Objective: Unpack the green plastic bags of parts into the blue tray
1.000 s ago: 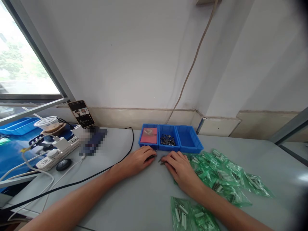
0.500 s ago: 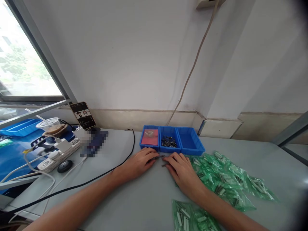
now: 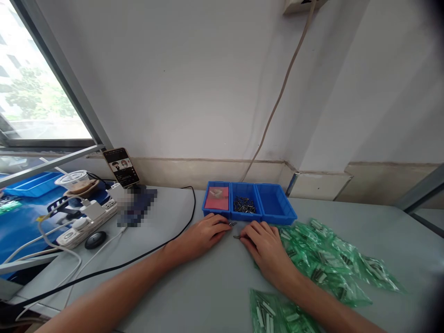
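Observation:
My left hand (image 3: pixel 208 231) rests near the front of the blue bins, fingers closed on a small metal pin (image 3: pixel 232 224) that sticks out past the fingertips. A short gap to the right, my right hand (image 3: pixel 263 243) has thumb and fingers pinched together on another small metal pin (image 3: pixel 237 237), whose end points left. Both pins are too small to make out in detail. Just behind the hands, the middle blue bin (image 3: pixel 256 216) contains a heap of similar metal pins (image 3: pixel 243 204).
The left blue bin (image 3: pixel 205 199) holds a pink card (image 3: pixel 217 203) with a small clear bag; a third blue bin (image 3: pixel 275 201) adjoins on the right. Green plastic bags (image 3: pixel 326 254) of parts lie around my right forearm. A black cable (image 3: pixel 138 255) runs under my left arm.
My two hands have drawn slightly apart; the right fingers have come away from the tip of the pin in my left hand. The view has shifted a little.

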Demonstrator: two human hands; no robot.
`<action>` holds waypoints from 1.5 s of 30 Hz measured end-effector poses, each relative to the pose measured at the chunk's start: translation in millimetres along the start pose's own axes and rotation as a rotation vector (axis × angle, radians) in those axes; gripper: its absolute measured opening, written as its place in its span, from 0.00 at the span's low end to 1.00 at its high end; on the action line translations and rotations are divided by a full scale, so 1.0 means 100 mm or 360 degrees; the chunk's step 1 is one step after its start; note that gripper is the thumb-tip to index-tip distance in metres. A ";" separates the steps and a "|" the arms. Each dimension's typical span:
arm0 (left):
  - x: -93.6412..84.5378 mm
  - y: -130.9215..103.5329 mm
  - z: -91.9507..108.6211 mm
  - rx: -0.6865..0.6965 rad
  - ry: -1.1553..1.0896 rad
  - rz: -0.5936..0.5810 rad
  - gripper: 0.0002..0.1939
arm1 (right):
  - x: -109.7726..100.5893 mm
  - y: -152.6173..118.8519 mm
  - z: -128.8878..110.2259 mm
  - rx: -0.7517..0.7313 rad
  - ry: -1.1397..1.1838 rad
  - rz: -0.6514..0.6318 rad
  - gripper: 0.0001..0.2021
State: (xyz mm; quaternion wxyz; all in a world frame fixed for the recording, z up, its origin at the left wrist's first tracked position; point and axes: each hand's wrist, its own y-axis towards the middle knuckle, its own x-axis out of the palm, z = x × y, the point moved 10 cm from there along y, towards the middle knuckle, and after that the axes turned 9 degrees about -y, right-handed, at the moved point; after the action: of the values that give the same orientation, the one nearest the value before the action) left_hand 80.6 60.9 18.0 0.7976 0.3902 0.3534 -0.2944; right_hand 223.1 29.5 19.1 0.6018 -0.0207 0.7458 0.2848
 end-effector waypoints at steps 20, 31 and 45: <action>-0.04 0.01 0.04 -0.0052 -0.0011 -0.0014 0.14 | -0.19 -0.01 0.32 0.0325 0.0782 0.0271 0.14; -0.14 -0.01 0.21 -0.0091 0.0352 -0.0127 0.21 | -0.23 -0.02 0.31 0.0362 0.0757 0.0276 0.12; -0.34 -0.69 -0.01 -0.0564 0.0347 0.0022 0.10 | -0.18 -0.02 0.31 0.0387 0.0829 0.0200 0.12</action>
State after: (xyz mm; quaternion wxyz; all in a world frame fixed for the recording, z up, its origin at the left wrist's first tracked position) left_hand 9.4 31.7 15.6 0.8128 0.2757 0.4812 -0.1782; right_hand 255.8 36.6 31.1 0.3695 0.0253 0.9036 0.2151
